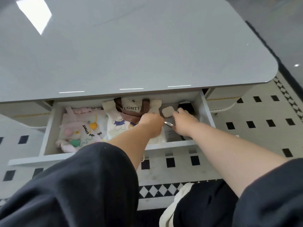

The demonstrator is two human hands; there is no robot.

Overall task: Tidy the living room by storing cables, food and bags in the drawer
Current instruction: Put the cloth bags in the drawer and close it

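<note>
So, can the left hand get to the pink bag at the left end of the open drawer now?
Probably yes. The pink bag lies uncovered in the open drawer, right beside the cream tote where the left hand is, and nothing stands between them.

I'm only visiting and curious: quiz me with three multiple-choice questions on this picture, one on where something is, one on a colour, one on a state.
1. Where in the drawer does the pink bag lie?
A) right end B) left end C) middle

2. What colour are the handles of the bear tote?
A) brown B) green C) yellow

3. How is the drawer?
A) shut B) lifted out onto the floor C) pulled open

Answers:
1 B, it lies left of the bear tote.
2 A, brown straps cross the cream cloth.
3 C, its contents show in front of the tabletop.
</note>
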